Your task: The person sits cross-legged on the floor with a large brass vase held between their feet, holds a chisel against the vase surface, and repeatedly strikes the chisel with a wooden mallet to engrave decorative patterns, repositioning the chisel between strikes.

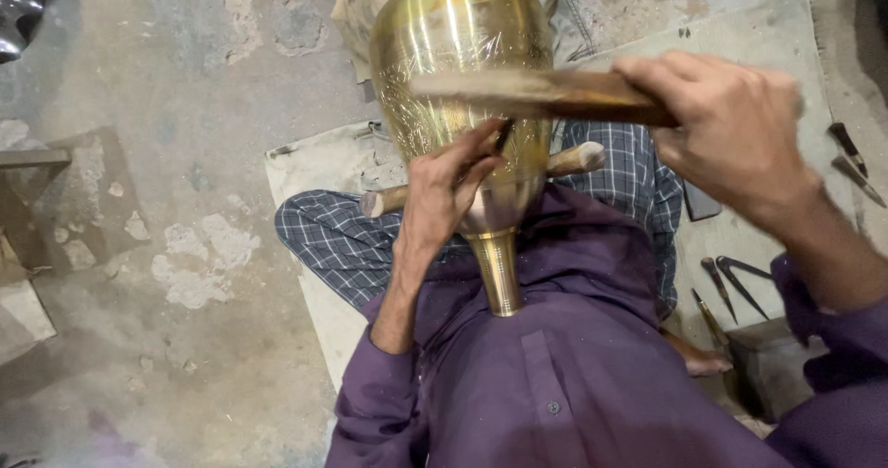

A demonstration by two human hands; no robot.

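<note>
Two hands work a brass vase (pixel 460 52) in the lap. The left hand (pixel 446 189) pinches a small dark punch (pixel 503 134) against it. At two o'clock, the right hand (pixel 731 130) grips a blurred wooden mallet (pixel 536 93).

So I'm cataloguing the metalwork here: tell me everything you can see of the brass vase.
The brass vase is a shiny, golden, bulbous vessel with fine engraved lines on its belly, narrowing to a slim ribbed neck that points toward the person's chest. It lies tilted across the lap, resting on a wooden rod. The left hand presses a thin dark tool to its surface, while the right hand holds a wooden stick just above it.
</note>
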